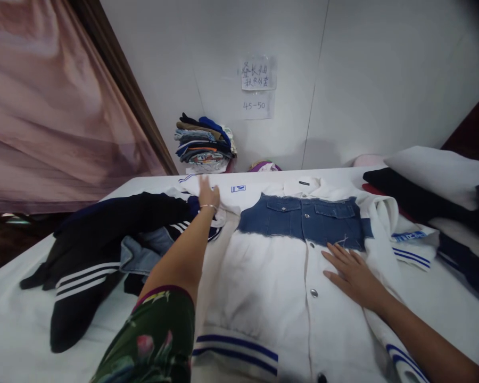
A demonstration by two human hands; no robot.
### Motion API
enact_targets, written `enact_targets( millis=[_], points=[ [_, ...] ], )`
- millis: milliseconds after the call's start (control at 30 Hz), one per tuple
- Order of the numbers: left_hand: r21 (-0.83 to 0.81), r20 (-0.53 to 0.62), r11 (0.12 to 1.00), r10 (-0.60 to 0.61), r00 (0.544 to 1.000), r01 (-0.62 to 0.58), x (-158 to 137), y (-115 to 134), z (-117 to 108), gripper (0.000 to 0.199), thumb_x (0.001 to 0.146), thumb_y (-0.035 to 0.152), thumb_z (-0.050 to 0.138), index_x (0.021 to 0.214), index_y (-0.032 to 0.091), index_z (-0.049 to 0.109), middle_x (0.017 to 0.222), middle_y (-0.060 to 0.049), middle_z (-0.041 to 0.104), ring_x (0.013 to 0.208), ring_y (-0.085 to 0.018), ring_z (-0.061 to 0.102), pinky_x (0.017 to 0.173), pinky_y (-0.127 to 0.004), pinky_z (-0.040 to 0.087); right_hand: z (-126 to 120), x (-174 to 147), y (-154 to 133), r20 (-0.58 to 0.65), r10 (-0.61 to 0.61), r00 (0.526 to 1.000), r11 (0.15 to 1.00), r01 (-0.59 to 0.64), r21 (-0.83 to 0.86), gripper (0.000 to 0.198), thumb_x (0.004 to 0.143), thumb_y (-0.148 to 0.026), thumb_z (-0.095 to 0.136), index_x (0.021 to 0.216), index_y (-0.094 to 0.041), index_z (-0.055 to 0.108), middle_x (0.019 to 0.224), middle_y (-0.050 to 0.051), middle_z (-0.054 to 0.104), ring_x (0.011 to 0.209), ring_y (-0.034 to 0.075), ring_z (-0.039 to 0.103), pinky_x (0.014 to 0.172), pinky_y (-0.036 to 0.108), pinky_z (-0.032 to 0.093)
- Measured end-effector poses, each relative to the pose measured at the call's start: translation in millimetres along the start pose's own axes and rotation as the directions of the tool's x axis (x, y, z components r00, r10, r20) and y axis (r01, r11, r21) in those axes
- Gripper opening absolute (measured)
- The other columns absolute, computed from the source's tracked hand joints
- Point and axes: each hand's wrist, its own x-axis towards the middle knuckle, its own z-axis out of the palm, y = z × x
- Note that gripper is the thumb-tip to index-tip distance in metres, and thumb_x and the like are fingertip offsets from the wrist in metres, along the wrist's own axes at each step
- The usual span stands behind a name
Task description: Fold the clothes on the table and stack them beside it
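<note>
Head view: your white jacket point(259, 282) lies front-up on the counter point(16, 324), collar far.
Left hand point(208, 196): at the far-left sleeve point(238, 189); fingers blurred, can't tell if gripping.
Right hand point(351, 274): your fingers spread open on the jacket front, by the blue panel's point(331, 226) near edge.
Left pile point(104, 229): dark clothes beside the jacket.
Far stack point(203, 143): folded clothes near the wall point(351, 80).

The bare right hand point(351, 274) rests on a white, button-front jacket point(263, 282) with blue denim chest; the blurred left hand point(208, 196) is near the white table's point(8, 324) far edge.
</note>
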Motion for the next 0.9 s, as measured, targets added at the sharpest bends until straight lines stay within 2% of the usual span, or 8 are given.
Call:
enact_targets(
  millis=[100,200,400,500,600,667,733,900],
  points=[
    [-0.013,0.268,0.974,0.219,0.938,-0.224,-31,14,25,0.049,0.092,0.039,0.045,0.137,0.02,0.046,0.153,-0.006,0.032,0.141,-0.022,0.025,0.115,-0.037,0.02,-1,1,0,-0.001,0.006,1.0,1.0,-0.006,0.009,0.057,0.092,-0.058,0.036,0.14,-0.027,0.044,0.152,0.007,0.03,0.141,0.028,0.026,0.112,0.053,0.023],
    [0.055,0.499,0.974,0.162,0.852,-0.218,-48,22,41,0.051,0.091,0.05,0.041,0.132,0.023,0.051,0.15,-0.007,0.037,0.139,-0.028,0.028,0.112,-0.053,0.019,-5,2,-2,0.015,0.012,1.0,1.0,-0.013,0.018,0.057,0.093,-0.056,0.035,0.14,-0.026,0.044,0.152,0.007,0.03,0.141,0.028,0.025,0.112,0.054,0.022],
    [0.225,0.538,0.972,-0.073,0.84,-0.06,-41,33,38,0.049,0.09,0.045,0.036,0.129,0.02,0.054,0.144,-0.014,0.043,0.135,-0.032,0.033,0.104,-0.062,0.027,-17,5,-9,0.067,0.048,0.997,0.989,-0.056,0.135,0.056,0.092,-0.053,0.04,0.14,-0.026,0.044,0.153,0.008,0.028,0.142,0.028,0.021,0.113,0.056,0.016],
    [0.223,0.476,0.962,0.031,0.879,-0.155,-50,45,28,0.048,0.09,0.042,0.037,0.128,0.017,0.054,0.144,-0.016,0.043,0.135,-0.033,0.033,0.104,-0.062,0.026,-22,8,-5,0.052,0.05,0.997,0.938,-0.065,0.341,0.056,0.086,-0.052,0.052,0.134,-0.023,0.053,0.149,0.011,0.036,0.14,0.029,0.026,0.113,0.056,0.017],
    [0.182,0.441,0.931,0.21,0.872,-0.316,-74,56,19,0.053,0.091,0.043,0.036,0.136,0.017,0.047,0.152,-0.014,0.032,0.14,-0.031,0.025,0.107,-0.061,0.021,-33,10,13,-0.128,0.121,0.984,0.811,-0.023,0.584,0.045,0.085,-0.049,0.053,0.12,-0.022,0.064,0.137,0.011,0.053,0.131,0.026,0.044,0.109,0.047,0.032],
    [0.14,0.449,0.896,0.321,0.834,-0.42,-94,59,15,0.056,0.091,0.046,0.035,0.14,0.018,0.043,0.154,-0.012,0.028,0.141,-0.03,0.022,0.11,-0.059,0.018,-46,8,36,-0.299,0.278,0.913,0.779,-0.031,0.626,0.039,0.085,-0.045,0.051,0.113,-0.021,0.067,0.127,0.01,0.061,0.122,0.024,0.053,0.106,0.043,0.038],
    [0.102,0.494,0.872,0.373,0.785,-0.479,-113,60,16,0.059,0.091,0.048,0.034,0.142,0.019,0.04,0.154,-0.011,0.028,0.142,-0.028,0.021,0.111,-0.056,0.017,-60,1,65,-0.416,0.456,0.787,0.804,-0.163,0.572,0.038,0.084,-0.039,0.051,0.113,-0.02,0.065,0.124,0.01,0.063,0.118,0.025,0.055,0.105,0.043,0.039],
    [0.087,0.589,0.89,0.316,0.744,-0.447,-135,55,26,0.06,0.093,0.049,0.028,0.146,0.021,0.034,0.155,-0.008,0.025,0.143,-0.026,0.02,0.113,-0.052,0.014,-81,-24,124,-0.307,0.776,0.551,0.63,-0.701,0.335,0.057,0.083,-0.029,0.05,0.137,-0.012,0.043,0.137,0.018,0.05,0.124,0.029,0.049,0.101,0.043,0.039]
  ],
)
